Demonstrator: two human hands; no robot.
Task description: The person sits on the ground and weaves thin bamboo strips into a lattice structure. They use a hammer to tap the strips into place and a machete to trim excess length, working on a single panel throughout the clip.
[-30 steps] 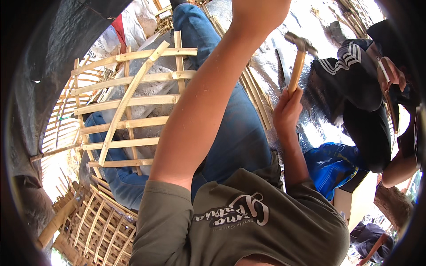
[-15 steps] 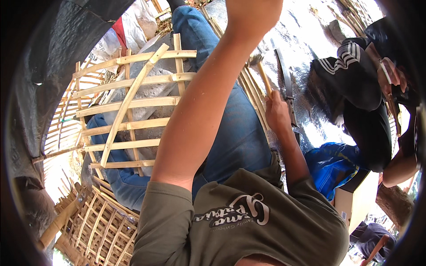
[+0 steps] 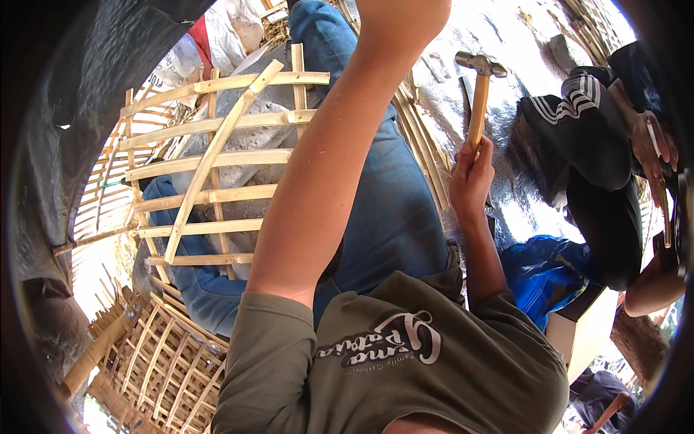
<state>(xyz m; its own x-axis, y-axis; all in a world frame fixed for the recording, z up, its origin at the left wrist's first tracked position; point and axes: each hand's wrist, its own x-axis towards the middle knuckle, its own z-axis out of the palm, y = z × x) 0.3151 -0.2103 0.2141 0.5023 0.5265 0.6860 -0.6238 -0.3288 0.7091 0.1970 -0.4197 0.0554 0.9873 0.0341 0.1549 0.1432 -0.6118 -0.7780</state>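
Head cam: closest is my shirt (image 3: 390,362), then jeans (image 3: 390,210). My right hand (image 3: 471,177) has its grip clamped on a wooden hammer (image 3: 478,90) handle, head raised above the knee. My left hand (image 3: 401,18) is up at the top edge, can't tell its grip. Bamboo frame (image 3: 217,159) lies across my left leg. Farther off, another person's sleeve (image 3: 585,123).

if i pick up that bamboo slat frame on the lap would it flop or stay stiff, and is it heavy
The bamboo slat frame probably stays fairly stiff: a diagonal strip braces its crossed slats. Likely light for its size, being thin strips with open gaps. The thin slat ends may flex or snag.
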